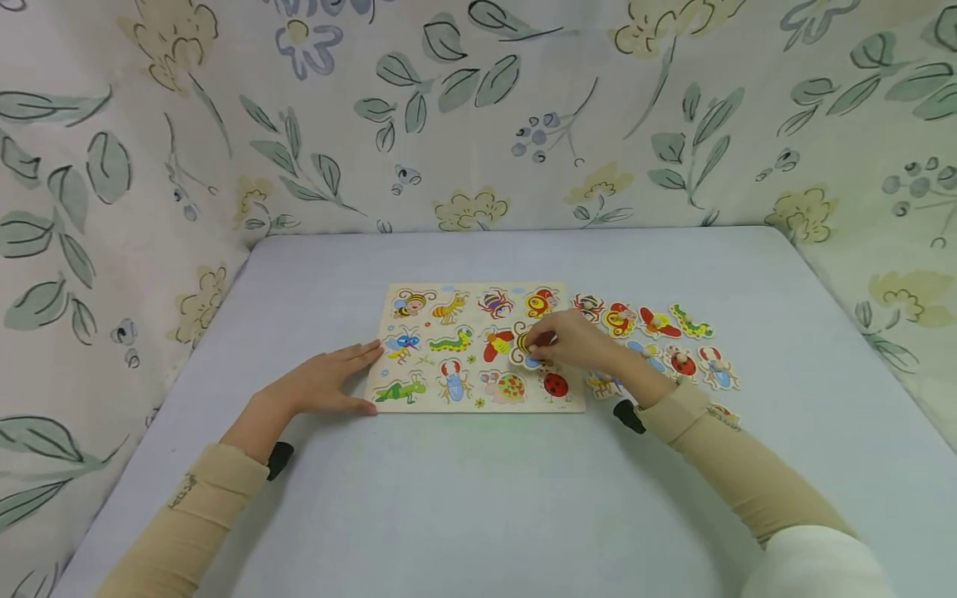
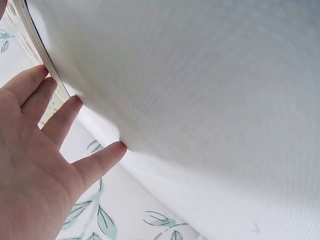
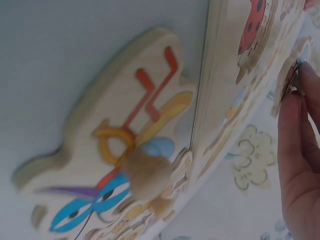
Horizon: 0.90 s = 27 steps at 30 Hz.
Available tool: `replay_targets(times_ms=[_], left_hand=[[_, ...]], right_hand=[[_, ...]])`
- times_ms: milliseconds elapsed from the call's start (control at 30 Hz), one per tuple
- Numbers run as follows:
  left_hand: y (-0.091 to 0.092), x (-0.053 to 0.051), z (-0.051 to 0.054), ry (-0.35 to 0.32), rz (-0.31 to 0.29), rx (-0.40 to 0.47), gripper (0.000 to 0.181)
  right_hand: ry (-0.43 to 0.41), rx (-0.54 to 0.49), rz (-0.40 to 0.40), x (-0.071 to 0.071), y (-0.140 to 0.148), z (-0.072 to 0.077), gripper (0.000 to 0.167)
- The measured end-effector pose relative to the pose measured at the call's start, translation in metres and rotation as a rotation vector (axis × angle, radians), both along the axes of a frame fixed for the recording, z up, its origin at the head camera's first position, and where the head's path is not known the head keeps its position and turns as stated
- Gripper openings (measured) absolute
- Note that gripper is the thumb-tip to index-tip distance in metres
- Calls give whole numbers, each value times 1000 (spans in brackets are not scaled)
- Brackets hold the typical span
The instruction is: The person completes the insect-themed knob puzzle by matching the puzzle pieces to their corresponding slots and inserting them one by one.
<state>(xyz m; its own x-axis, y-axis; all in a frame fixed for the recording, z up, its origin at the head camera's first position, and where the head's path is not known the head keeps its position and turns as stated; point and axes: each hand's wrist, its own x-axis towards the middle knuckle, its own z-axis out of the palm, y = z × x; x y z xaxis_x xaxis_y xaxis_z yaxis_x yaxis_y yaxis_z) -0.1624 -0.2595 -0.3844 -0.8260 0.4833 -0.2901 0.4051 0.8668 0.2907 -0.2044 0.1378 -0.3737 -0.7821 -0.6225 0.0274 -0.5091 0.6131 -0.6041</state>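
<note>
A wooden peg puzzle board point(image 1: 426, 365) printed with colourful insects lies flat on the table. My left hand point(image 1: 325, 380) rests at the board's left edge, its fingers straight and spread; in the left wrist view the fingertips point(image 2: 75, 101) touch the edge. Over the right part of the board, my right hand point(image 1: 574, 339) pinches a bee puzzle piece point(image 1: 519, 355) between thumb and fingers. In the right wrist view that piece point(image 3: 285, 80) is tilted and seen nearly edge-on. I cannot tell whether it touches the board.
Loose insect pieces lie in rows right of the board, including a caterpillar point(image 1: 691, 321), a ladybug point(image 1: 682, 362) and a beetle point(image 1: 719, 368). A mosquito piece point(image 3: 120, 145) with a wooden knob sits close beside the board. My right sleeve point(image 1: 736, 461) partly covers one piece.
</note>
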Motion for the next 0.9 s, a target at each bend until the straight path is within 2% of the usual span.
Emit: replay_targets(times_ms=[300, 633, 900], left_hand=[[-1, 0, 1, -2, -5, 1, 100], [0, 0, -1, 1, -5, 4, 101], [1, 0, 2, 6, -9, -2, 101]], right_hand=[[-18, 11, -53, -9, -18, -3, 9], [-26, 13, -187, -20, -37, -2, 12], [-71, 24, -261, -32, -61, 7, 15]])
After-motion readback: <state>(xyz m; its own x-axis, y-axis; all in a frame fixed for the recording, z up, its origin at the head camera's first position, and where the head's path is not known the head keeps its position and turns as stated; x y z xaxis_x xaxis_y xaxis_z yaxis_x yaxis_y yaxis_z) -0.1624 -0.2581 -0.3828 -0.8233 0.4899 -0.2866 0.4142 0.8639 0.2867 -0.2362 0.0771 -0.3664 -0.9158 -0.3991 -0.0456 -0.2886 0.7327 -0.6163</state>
